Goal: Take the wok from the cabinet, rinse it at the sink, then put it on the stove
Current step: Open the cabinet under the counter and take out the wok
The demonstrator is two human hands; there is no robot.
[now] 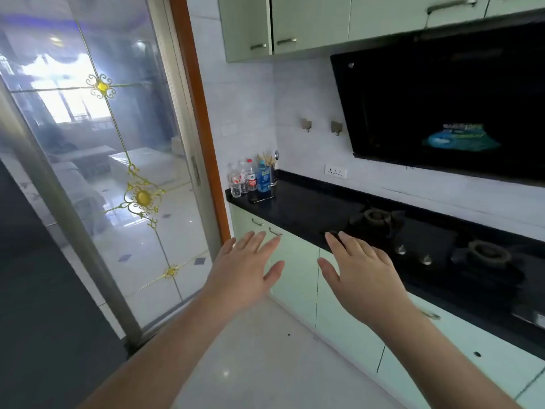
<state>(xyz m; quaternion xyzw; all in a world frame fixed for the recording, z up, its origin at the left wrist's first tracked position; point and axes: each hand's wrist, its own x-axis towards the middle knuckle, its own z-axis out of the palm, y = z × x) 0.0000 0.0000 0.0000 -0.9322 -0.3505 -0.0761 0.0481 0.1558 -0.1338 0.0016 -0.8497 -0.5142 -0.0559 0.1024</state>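
Observation:
Both my hands are stretched out in front of me, palms down and fingers spread, holding nothing. My left hand (246,265) hovers before the pale green lower cabinet doors (295,278), which are closed. My right hand (361,268) is just in front of the black counter's edge, near the left burner (377,218) of the gas stove (427,240). A second burner (489,253) lies further right. No wok and no sink are in view.
Several bottles and a utensil holder (255,177) stand at the counter's far left end. A black range hood (442,107) hangs over the stove, with closed upper cabinets (309,22) above. A glass sliding door (103,172) fills the left side. White floor tiles (265,349) lie below.

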